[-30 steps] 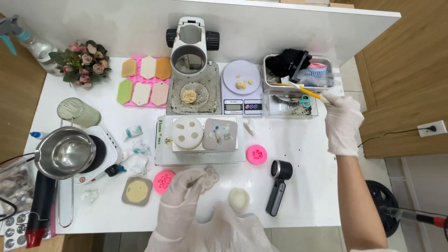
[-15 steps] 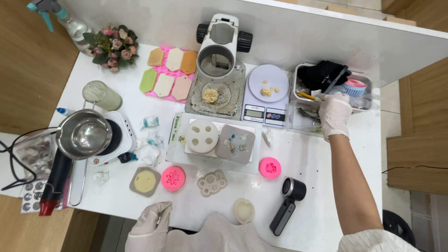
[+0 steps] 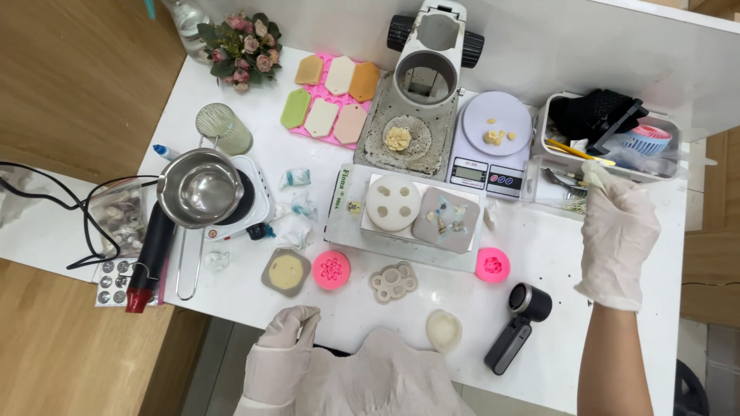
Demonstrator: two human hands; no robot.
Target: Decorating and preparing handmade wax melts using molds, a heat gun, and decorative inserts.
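1. A yellow-handled tool lies slanted in a clear plastic tray at the far right of the white counter.
2. The right hand, in a white glove, reaches up to that tray; its fingertips pinch the near end of the tool.
3. The left hand, also gloved, rests loosely curled at the near edge of the counter and holds nothing.
4. Just beyond the left hand lie a pink round mold and a pale cluster-shaped mold.
5. A heart-shaped mold and a black handheld device sit nearer the right arm.
6. A digital scale stands just left of the tray.
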